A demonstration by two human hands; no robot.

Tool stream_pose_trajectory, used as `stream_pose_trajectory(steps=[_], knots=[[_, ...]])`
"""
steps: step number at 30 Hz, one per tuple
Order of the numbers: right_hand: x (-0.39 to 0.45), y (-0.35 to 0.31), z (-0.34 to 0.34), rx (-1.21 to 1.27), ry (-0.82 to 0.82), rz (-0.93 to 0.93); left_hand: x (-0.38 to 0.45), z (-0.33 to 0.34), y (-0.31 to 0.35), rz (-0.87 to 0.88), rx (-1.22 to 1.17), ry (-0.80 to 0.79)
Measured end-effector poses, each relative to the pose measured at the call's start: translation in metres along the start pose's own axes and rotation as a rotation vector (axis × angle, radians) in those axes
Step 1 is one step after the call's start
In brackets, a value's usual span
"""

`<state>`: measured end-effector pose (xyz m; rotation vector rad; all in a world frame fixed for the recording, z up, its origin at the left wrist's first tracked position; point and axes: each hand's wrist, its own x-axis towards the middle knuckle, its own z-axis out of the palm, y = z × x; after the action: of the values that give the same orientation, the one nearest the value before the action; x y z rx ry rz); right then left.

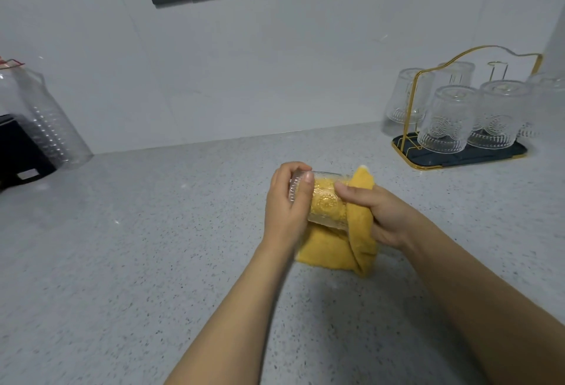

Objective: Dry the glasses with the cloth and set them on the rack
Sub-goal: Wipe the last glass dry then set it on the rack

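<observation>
**Glass mid-dry, held sideways above the tabletop**

Left hand (287,201) grips the glass (328,201) by its base end, fingers curled around it. That holds it horizontal with the mouth facing right, so the cloth can go in. Grip is clamped on the glass, not resting.

Right hand (379,216) has the yellow cloth (360,232) bunched at the mouth; yellow shows through the patterned wall, so part of the cloth is inside. Thumb lies on the outer wall, other fingers closed on the cloth. Looks like a pinch of wall between thumb and cloth, but the fingers are hidden behind the fabric, so can't confirm. Loose tail of cloth hangs below, near or on the tabletop (153,232).

Rack (477,54) sits well apart, back right by the wall. Several glasses stand on it mouth-down, presumably to drain. One upright wire peg (496,70) at the back looks free, the likely slot for this glass.

Judgement: inner wipe in progress, placement not yet done.
</observation>
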<state>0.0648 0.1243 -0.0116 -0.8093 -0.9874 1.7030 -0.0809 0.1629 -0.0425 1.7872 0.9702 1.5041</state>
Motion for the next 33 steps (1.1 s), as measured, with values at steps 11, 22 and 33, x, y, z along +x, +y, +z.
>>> stream_pose_trajectory(steps=[11, 22, 33], knots=[[0.000, 0.007, 0.010, -1.173, -0.096, -0.106, 0.024, -0.017, 0.029, -0.797, 0.049, -0.334], [0.009, -0.011, -0.002, -0.078, -0.104, 0.088, 0.002, -0.017, -0.022, 0.072, 0.077, -0.125], [-0.003, -0.003, 0.007, -0.983, -0.311, -0.120, 0.028, -0.026, 0.024, -0.787, 0.124, -0.457]])
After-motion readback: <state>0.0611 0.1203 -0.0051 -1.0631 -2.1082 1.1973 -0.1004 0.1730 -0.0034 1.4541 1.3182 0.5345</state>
